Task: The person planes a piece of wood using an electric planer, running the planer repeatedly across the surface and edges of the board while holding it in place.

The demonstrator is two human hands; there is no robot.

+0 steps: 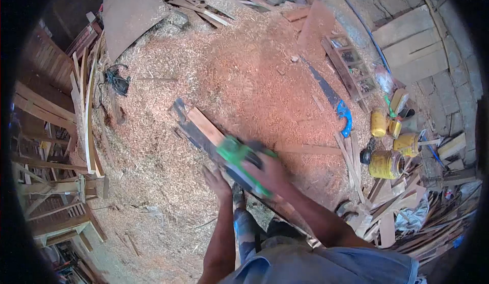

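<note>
A green electric planer (pixel 233 154) rests on a strip of wood (pixel 205 126), which lies along a narrow dark bench (pixel 196 135) running diagonally. My right hand (pixel 270 172) is closed around the planer's handle, slightly smeared by motion. Beside the bench, near the planer's left side, is my left hand (pixel 218 183), its fingers stretched out and apart. Whether its fingertips touch the bench is hard to make out. The planer and my right arm hide the near part of the wood strip.
Wood shavings (pixel 153 182) cover the floor. To the right lie a handsaw (pixel 326 90) with a blue handle, a wooden frame (pixel 346 70), yellow containers (pixel 384 164) and scrap wood (pixel 392 202). Long planks (pixel 87 110) lean at left, near a dark bundle (pixel 117 81).
</note>
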